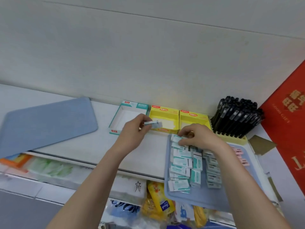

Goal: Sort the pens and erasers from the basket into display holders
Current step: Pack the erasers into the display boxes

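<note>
Pinching eraser (pixel 154 124) in left hand (pixel 132 131) near teal box (pixel 113 123); set flat in a corner. Curling right hand (pixel 196 136) round next eraser (pixel 177 139) in tray (pixel 206 200); lift one only.

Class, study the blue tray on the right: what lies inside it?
Inside the tray lie teal-and-white erasers, grey erasers beside them and pink erasers at the right edge. The right hand and forearm hide whatever lies beneath them.

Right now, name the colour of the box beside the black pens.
The box is yellow; head view.
</note>
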Available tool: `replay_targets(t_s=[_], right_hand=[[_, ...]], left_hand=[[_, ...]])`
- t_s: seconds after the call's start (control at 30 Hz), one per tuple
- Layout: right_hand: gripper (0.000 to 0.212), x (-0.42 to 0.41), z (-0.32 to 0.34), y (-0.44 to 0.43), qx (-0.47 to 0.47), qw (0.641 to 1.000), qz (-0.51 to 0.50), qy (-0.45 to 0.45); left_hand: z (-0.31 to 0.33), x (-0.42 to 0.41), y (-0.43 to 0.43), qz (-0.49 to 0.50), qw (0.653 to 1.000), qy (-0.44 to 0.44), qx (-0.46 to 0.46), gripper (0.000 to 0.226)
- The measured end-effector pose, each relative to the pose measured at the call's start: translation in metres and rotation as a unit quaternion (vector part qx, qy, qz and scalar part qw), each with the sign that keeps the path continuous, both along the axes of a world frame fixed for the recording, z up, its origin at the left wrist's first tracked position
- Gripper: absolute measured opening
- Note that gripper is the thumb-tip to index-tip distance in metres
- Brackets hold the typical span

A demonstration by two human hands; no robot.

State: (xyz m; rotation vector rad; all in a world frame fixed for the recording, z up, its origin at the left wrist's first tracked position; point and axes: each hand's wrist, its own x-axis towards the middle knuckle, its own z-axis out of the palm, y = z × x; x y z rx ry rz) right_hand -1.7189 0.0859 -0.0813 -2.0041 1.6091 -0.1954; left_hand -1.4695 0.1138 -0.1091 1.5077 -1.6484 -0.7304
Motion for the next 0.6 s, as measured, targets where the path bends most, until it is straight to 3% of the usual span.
replay_targets(t_s=[0.1, 0.2, 0.3, 0.47, 0.6], right_hand=[[0.027, 0.010, 0.003, 0.001, -0.023, 0.996, 0.023, 0.083], [0.026, 0.020, 0.009, 0.007, -0.021, 0.995, 0.008, 0.102], [0.025, 0.031, 0.029, 0.005, -0.024, 0.996, -0.017, 0.081], [0.020, 0.104, 0.041, -0.032, -0.157, 0.986, -0.029, -0.042], [0.030, 0.179, -0.003, -0.070, -0.171, 0.985, 0.029, 0.008]], left_hand=[[0.004, 0.031, -0.015, 0.070, 0.997, 0.033, 0.001, 0.006], [0.008, 0.061, -0.027, 0.117, 0.991, 0.060, -0.001, 0.006], [0.006, 0.088, -0.042, 0.141, 0.988, 0.068, 0.006, 0.007], [-0.001, 0.121, -0.055, 0.134, 0.986, 0.087, 0.048, 0.013], [-0.007, 0.148, -0.062, 0.115, 0.988, 0.086, 0.061, 0.012]])
